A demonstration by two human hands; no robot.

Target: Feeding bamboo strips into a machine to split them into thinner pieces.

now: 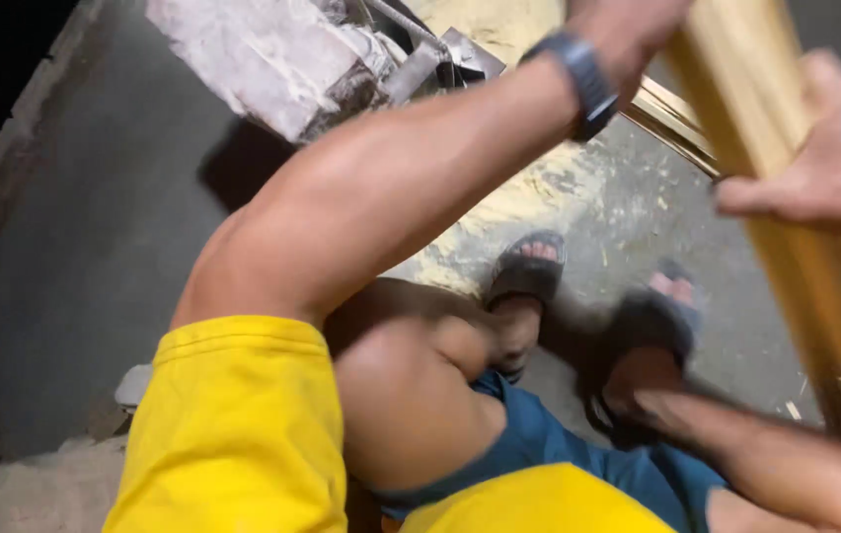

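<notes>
Right hand [840,148] gripped a bundle of pale wooden strips [786,188] held slanting above the sawdust-strewn concrete floor [95,247]. Left hand [628,30], wristband [583,79] below it, reached the bundle's top; grip not discernible.

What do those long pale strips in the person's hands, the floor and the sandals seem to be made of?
The strips look like raw, unpainted wood: pale yellow, straight-edged, with sawdust beside them. The right hand grips them; the left hand is at their top. The floor seems bare concrete, grey, matt and rough. The sandals look like dark rubber or plastic, though blur leaves that open.
</notes>
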